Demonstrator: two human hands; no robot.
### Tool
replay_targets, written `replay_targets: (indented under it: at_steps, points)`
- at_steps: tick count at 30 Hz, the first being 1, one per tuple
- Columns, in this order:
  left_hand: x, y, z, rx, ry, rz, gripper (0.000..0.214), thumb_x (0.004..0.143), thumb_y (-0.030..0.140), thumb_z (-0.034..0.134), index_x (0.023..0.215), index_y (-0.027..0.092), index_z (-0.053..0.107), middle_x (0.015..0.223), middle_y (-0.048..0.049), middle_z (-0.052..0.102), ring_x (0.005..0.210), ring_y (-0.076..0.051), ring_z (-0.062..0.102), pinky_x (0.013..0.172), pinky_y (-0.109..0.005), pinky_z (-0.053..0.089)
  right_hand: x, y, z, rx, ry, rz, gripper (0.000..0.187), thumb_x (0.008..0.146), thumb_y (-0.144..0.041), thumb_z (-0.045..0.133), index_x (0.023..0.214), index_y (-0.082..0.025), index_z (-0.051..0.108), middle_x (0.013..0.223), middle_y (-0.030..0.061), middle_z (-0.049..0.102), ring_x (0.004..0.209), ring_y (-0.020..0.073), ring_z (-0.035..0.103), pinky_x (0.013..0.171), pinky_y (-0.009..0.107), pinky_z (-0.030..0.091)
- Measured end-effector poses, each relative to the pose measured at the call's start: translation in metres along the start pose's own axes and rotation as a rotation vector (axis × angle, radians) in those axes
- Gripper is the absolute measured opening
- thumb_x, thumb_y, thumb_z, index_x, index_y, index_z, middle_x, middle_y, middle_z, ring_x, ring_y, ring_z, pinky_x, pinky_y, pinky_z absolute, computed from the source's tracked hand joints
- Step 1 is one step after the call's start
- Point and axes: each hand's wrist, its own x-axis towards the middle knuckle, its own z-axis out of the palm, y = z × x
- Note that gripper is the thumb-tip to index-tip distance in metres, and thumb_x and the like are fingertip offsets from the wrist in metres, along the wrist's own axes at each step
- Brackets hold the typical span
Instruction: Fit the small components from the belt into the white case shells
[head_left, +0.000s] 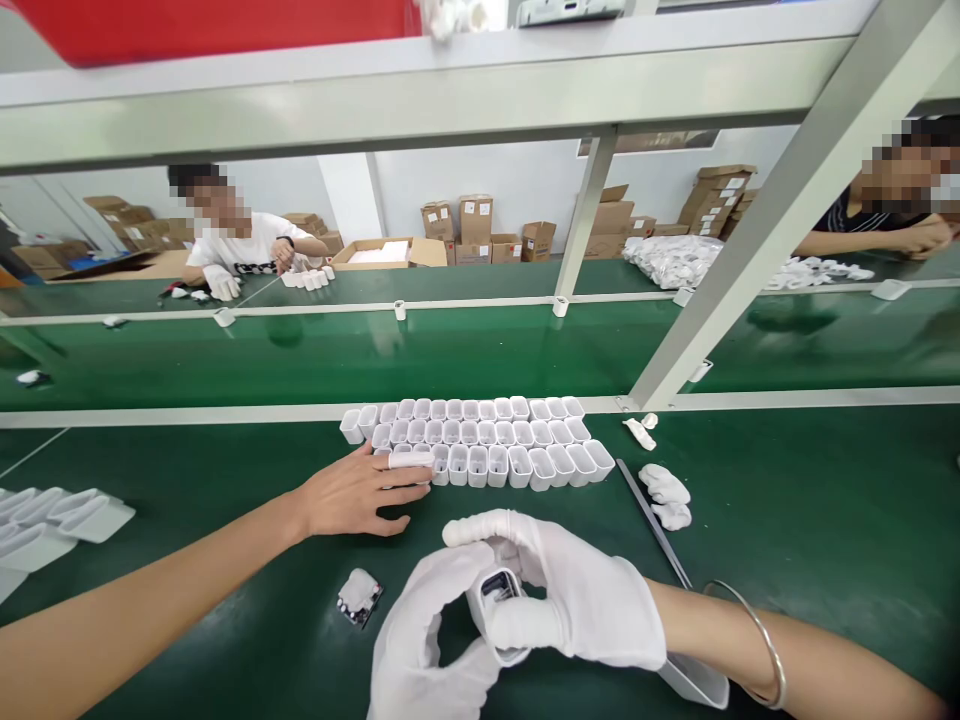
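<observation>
Between both hands, low in the middle, is a small white plastic housing (508,655) with a dark electronic part inside its open end. My left hand (427,635), in a white glove, grips the housing from the left. White-gloved too, my right hand (577,600) closes on it from the right, the thumb lying at the opening. A small circuit board (360,597) with a white piece on it lies on the green tabletop left of my hands. Beyond them stand rows of white open housings (497,465).
A co-worker's bare hand (375,490), one finger covered in white, reaches from the left to the rows. A metal strip (652,522) and white finger covers (666,492) lie to the right. More housings (67,515) stand left. A slanted post (772,200) rises at right.
</observation>
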Motion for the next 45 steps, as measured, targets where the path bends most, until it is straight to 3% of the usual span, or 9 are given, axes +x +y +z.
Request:
replay_targets:
  at_steps: [5,10,16,20,26,33,36,39,45]
  points:
    - [-0.002,-0.007,-0.023,-0.023,0.053,-0.03,0.029,0.062,0.015,0.082,0.082,0.034,0.072,0.102,-0.0027,0.076,0.096,-0.03,0.071,0.1,-0.048,0.051,0.001,0.004,0.003,0.042,-0.007,-0.012,0.055,0.071,-0.025,0.076,0.121,-0.02,0.052,0.068,-0.0076,0.054,0.059,0.0113,0.053,0.064,0.03,0.048]
    - [-0.01,-0.036,-0.052,0.002,0.25,0.025,0.028,0.063,0.019,0.082,0.056,0.031,0.058,0.063,0.0015,0.067,0.065,-0.024,0.068,0.072,-0.039,0.059,0.002,0.001,-0.004,0.004,-0.077,-0.053,0.062,0.081,-0.055,0.068,0.128,-0.019,0.05,0.084,0.0016,0.064,0.077,0.0178,0.062,0.072,0.034,0.052]
    - [-0.018,-0.037,-0.07,-0.018,0.163,-0.034,0.027,0.062,0.021,0.08,0.051,0.031,0.056,0.056,0.0028,0.061,0.061,-0.024,0.067,0.065,-0.042,0.059,0.007,-0.008,-0.01,-0.089,-0.124,0.097,0.064,0.073,-0.046,0.077,0.13,-0.023,0.057,0.094,0.0018,0.07,0.078,0.0187,0.067,0.077,0.035,0.055]
    - [-0.049,0.013,-0.012,-0.086,0.177,-0.058,0.017,0.066,0.028,0.078,0.075,0.038,0.069,0.071,0.0023,0.07,0.079,-0.031,0.073,0.058,-0.046,0.061,0.007,-0.01,-0.011,-0.073,-0.167,0.075,0.062,0.073,-0.032,0.077,0.131,-0.025,0.059,0.103,0.0015,0.071,0.103,0.0241,0.066,0.091,0.038,0.053]
    - [-0.069,0.085,0.131,-0.191,0.318,-0.17,0.075,0.062,0.02,0.078,0.126,0.053,0.056,0.117,0.0011,0.071,0.105,-0.04,0.068,0.07,-0.05,0.064,0.006,-0.011,-0.015,-0.012,-0.229,0.148,0.052,0.065,-0.016,0.079,0.116,-0.025,0.07,0.085,-0.0033,0.072,0.102,0.0249,0.066,0.096,0.039,0.05]
    - [-0.066,0.085,0.132,-0.016,0.309,-0.075,0.089,0.061,0.014,0.07,0.135,0.058,0.045,0.11,0.0083,0.072,0.108,-0.04,0.067,0.068,-0.049,0.066,0.008,-0.004,-0.002,0.139,-0.062,0.121,0.045,0.064,-0.025,0.085,0.106,-0.017,0.071,0.082,-0.0015,0.068,0.082,0.0174,0.066,0.087,0.034,0.054]
    - [-0.066,0.082,0.138,0.108,0.397,-0.036,0.089,0.062,0.016,0.069,0.137,0.056,0.044,0.101,0.0092,0.074,0.098,-0.039,0.071,0.059,-0.045,0.066,0.01,-0.006,-0.002,0.116,-0.159,0.082,0.057,0.068,-0.031,0.084,0.12,-0.021,0.063,0.085,-0.0016,0.068,0.08,0.0158,0.067,0.079,0.031,0.056]
    - [-0.066,0.082,0.141,0.117,0.573,-0.171,0.088,0.068,0.021,0.07,0.143,0.052,0.037,0.095,0.009,0.075,0.092,-0.033,0.073,0.059,-0.039,0.066,0.009,-0.011,-0.01,-0.012,-0.283,0.164,0.053,0.075,-0.039,0.078,0.123,-0.022,0.061,0.091,0.0016,0.069,0.065,0.0128,0.066,0.061,0.025,0.055]
    - [-0.062,0.1,0.14,-0.156,0.725,-0.513,0.074,0.078,0.033,0.072,0.145,0.04,0.041,0.08,0.0066,0.072,0.083,-0.021,0.074,0.07,-0.029,0.063,0.003,-0.018,-0.025,-0.397,-0.088,0.051,0.056,0.074,-0.052,0.076,0.121,-0.021,0.068,0.081,0.0015,0.069,0.066,0.0151,0.061,0.065,0.028,0.054]
